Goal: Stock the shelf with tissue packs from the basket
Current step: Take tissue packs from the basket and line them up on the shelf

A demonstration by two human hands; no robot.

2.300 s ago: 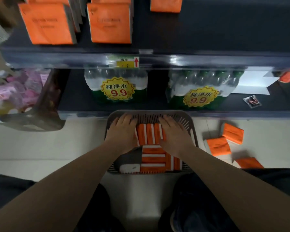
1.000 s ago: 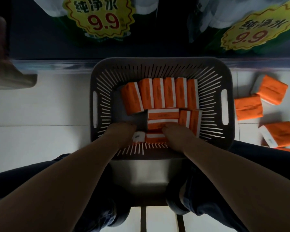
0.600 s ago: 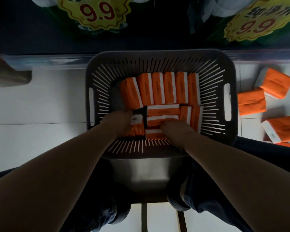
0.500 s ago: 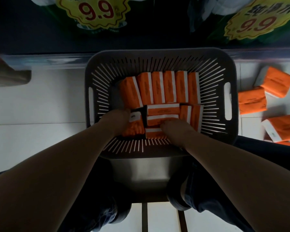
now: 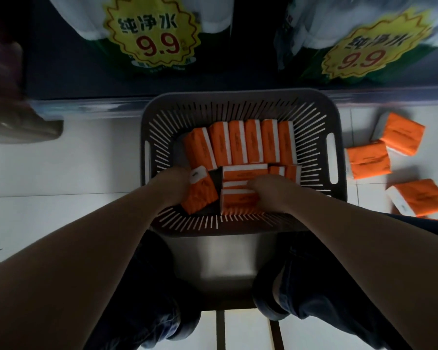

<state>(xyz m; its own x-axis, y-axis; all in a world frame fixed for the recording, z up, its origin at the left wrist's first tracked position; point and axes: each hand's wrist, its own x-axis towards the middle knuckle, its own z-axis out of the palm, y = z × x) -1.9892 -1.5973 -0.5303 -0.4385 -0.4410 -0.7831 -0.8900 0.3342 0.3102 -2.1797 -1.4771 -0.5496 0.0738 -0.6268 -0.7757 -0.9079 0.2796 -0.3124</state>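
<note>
In a shop aisle, at the foot of a dark shelf [image 5: 91, 107], a tissue pack [image 5: 200, 194] is gripped by the left hand [image 5: 172, 185] inside the grey basket [image 5: 238, 96]. Its orange face is now tilted up from the basket floor, where it lay flat a second ago. The right hand [image 5: 268, 193] is curled round the right end of the stacked packs [image 5: 238, 198] beside it, as before. A row of packs [image 5: 245, 144] is stood on edge along the far side, touching the stack. The basket's near wall is partly hidden by both forearms. Loose packs [image 5: 367, 160] are scattered on the tiled floor [image 5: 61, 173] to the basket's right. Shrink-wrapped water bottles [image 5: 213, 16] with yellow 9.9 price stickers [image 5: 152, 36] are seen on the shelf just behind the basket.
</note>
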